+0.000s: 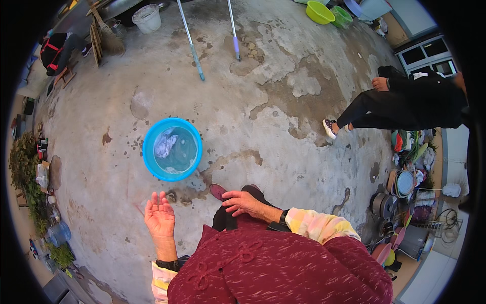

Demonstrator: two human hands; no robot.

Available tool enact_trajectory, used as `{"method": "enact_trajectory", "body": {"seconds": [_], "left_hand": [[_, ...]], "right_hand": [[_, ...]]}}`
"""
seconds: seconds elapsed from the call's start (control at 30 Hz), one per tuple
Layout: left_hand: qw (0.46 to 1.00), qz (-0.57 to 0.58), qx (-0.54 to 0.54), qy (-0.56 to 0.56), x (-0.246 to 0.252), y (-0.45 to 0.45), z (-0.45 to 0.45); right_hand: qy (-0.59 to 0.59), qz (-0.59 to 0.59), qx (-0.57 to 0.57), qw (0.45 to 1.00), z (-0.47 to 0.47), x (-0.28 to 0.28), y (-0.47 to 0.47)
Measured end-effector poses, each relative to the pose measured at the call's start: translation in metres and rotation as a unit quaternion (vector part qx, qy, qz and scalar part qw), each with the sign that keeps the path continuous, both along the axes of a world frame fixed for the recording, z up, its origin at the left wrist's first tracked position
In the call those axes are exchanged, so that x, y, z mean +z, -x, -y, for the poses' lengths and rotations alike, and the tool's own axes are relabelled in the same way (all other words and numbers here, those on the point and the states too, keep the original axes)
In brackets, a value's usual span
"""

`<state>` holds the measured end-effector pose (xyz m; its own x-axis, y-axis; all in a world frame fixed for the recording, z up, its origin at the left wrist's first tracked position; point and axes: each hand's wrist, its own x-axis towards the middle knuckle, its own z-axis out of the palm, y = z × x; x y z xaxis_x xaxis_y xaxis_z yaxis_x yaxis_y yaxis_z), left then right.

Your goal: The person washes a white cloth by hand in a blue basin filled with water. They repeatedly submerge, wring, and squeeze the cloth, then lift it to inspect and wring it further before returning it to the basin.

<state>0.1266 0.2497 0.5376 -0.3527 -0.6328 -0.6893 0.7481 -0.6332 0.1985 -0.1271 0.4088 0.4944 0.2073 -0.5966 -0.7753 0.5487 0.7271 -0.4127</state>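
Observation:
On the concrete floor ahead of me stands a round blue plastic basin [147,146] holding cloudy, slightly sudsy water. A crumpled whitish cloth [165,146] lies in the water at the basin's left side. My left hand [160,216] is just below the basin, palm up, fingers extended, with nothing in it and not touching the rim. Over my dark-trousered legs, my right hand [243,203] hangs with its back up and its fingers apart, holding nothing visible. Both wrists wear dark bands below checked sleeves.
A person in black [410,102] stands at right; another [57,53] sits at far left. Two poles [190,41] lie at the top, near a whitish bucket [147,19] and a broom [108,34]. Lime-green basin [320,12] at upper right; pots [381,205] and household items line the right wall.

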Motion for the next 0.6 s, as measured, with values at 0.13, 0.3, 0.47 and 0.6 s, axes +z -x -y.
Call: {"method": "enact_trajectory", "body": {"seconds": [0.13, 0.3, 0.47, 0.6], "left_hand": [[0.996, 0.011, 0.006, 0.087, 0.035, 0.009, 0.063], [0.977, -0.026, 0.069, 0.198, 0.075, 0.030, 0.149], [0.922, -0.175, 0.264, 0.224, 0.069, 0.071, 0.197], [0.825, -0.209, 0.517, 0.091, 0.041, 0.096, 0.209]], "right_hand": [[0.038, 0.053, 0.050, 0.997, 0.052, 0.010, 0.023], [0.090, 0.182, 0.150, 0.968, 0.167, 0.033, 0.027], [0.153, 0.347, 0.186, 0.906, 0.278, 0.054, -0.022], [0.010, 0.443, 0.220, 0.869, 0.301, 0.053, -0.039]]}}
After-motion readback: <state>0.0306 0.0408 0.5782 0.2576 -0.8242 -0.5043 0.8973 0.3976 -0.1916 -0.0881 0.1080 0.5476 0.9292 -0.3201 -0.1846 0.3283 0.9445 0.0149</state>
